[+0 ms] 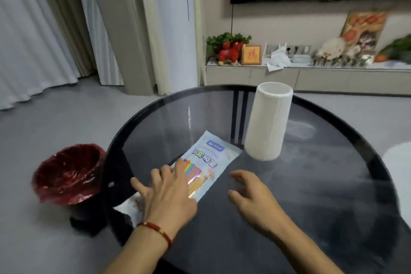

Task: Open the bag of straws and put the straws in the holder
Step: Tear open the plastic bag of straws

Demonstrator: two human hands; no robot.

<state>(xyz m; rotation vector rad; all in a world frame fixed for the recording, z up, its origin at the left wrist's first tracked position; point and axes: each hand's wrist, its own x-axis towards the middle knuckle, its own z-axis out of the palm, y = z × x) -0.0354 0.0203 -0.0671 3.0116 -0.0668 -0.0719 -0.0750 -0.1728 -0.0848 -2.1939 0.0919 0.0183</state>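
Observation:
A flat pale-blue bag of straws (209, 158) lies on the round dark glass table (311, 184), with coloured straws showing through its window. My left hand (164, 193) rests flat on the bag's near end, fingers spread. To the right of the bag, my right hand (251, 196) hovers just above the glass, fingers apart and empty. The tall white cylindrical holder (268, 122) stands upright behind the bag's far corner, its top open.
A bin lined with a red bag (66, 176) stands on the floor left of the table. A low TV cabinet (311, 75) with ornaments runs along the far wall. Curtains hang at the back left.

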